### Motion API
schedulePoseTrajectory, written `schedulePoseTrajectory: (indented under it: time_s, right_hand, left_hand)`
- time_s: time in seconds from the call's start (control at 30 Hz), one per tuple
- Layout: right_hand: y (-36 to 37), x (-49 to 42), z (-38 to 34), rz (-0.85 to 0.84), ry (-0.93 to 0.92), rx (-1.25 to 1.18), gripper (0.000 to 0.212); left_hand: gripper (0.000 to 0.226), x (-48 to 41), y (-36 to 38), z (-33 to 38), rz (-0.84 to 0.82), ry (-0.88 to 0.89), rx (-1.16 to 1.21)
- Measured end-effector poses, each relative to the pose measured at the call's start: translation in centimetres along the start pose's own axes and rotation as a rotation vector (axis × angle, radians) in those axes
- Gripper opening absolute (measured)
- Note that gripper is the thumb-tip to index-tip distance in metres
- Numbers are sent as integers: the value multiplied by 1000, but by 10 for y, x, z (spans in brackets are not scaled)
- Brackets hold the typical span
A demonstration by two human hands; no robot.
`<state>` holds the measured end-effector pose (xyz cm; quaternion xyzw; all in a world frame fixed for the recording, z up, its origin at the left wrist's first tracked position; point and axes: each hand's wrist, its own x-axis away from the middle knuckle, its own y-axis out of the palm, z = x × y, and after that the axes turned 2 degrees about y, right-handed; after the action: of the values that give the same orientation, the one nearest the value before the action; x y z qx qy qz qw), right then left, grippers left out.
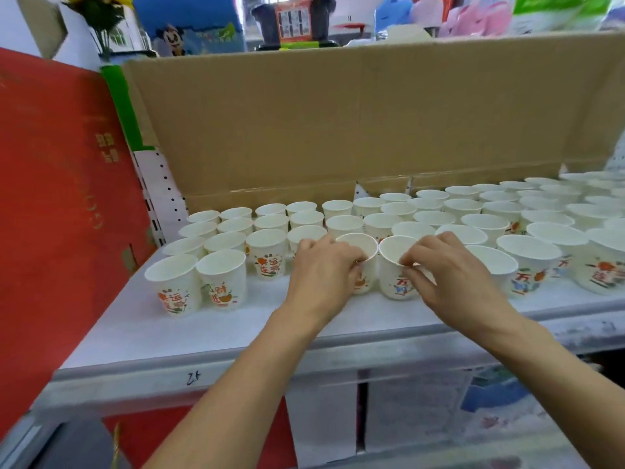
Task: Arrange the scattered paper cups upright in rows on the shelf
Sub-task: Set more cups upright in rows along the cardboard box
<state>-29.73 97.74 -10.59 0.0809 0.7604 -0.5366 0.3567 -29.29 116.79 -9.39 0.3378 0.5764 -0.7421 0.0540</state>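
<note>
The white shelf (236, 330) runs left to right in front of me, with a handwritten mark on its front lip and a tall brown cardboard panel (355, 123) standing along its back edge. A red board (57, 184) leans at the left end, and a white perforated upright (159, 194) stands between it and the cardboard. The paper cups (270, 221) stand upright, mouths up, in rows covering the rear and middle of the shelf from the left end to the right edge of the view; each is white with orange, green and blue print on its wall. The front strip of the shelf is bare. My left hand (324, 275) reaches in from below and grips one front-row cup (363, 265): thumb on the near wall, fingers (351, 252) hooked over the rim. My right hand (456, 272) holds the adjacent cup (395, 269) to its right, pinching the near rim between thumb and fingertips, the remaining fingers curled loosely. Both held cups are upright, base on the shelf, and touch or nearly touch each other at the rim. Two further cups (199, 282) stand side by side at the left front corner of the group, apart from the held pair. Above the cardboard, a blue printed box (189, 25) and assorted packaged goods are visible, blurred.
</note>
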Motion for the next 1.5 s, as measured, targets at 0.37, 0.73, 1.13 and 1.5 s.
schedulePoseTrajectory:
  time_s: [0.37, 0.73, 1.13, 1.5]
  right_hand:
    - [28, -30, -57, -133, -114, -280, 13]
    - [40, -41, -71, -159, -143, -252, 18]
    - [-17, 23, 9, 314, 76, -142, 32]
    - [-41, 46, 64, 142, 77, 14, 10]
  left_hand:
    - [23, 43, -62, -60, -115, -303, 154]
    - [21, 41, -58, -71, -97, -270, 55]
    - [40, 9, -9, 28, 93, 109, 291]
    - [22, -63, 36, 57, 0, 56, -26]
